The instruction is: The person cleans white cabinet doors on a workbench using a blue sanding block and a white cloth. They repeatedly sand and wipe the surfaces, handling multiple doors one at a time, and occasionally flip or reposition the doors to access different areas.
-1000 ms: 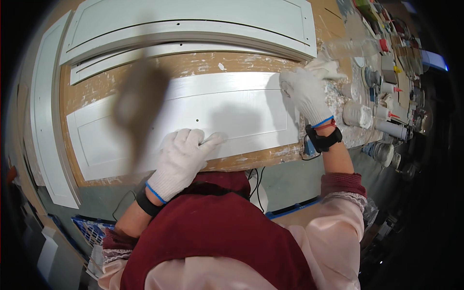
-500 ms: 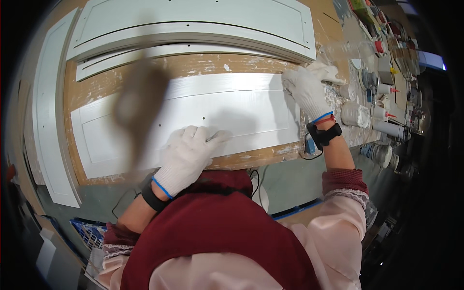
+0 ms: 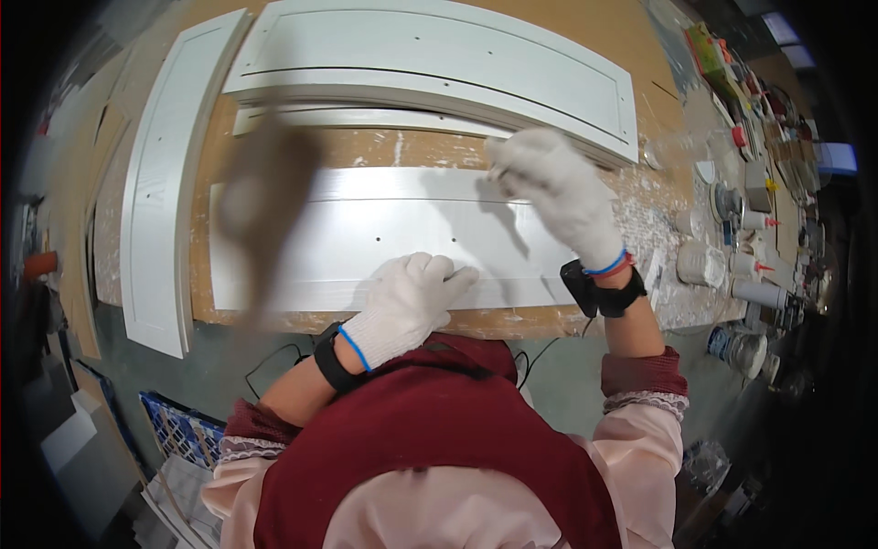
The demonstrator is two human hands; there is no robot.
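Note:
A white panel (image 3: 347, 261) with a grooved border and small dark holes lies flat on the worktable. My left hand (image 3: 407, 302), in a white knit glove, rests on the panel's near edge with the thumb apart from the fingers; nothing shows in it. Above the far right part of the same panel is my right hand (image 3: 558, 188), gloved as well. Its fingers are pinched together, and a small thing shows at their tips, too small and blurred to name. Its shadow falls on the panel.
More white panels (image 3: 439, 55) lie stacked at the back, and another panel (image 3: 169, 183) lies on the left. A white tub (image 3: 701, 263), bottles and jars crowd the right side. A blurred brown shape (image 3: 270, 183) hangs close to the camera, hiding part of the table (image 3: 366, 146).
My right hand has moved left from the panel's right end to above its far side, with the fingers now pinched. The left hand stays on the near edge, farther right along it.

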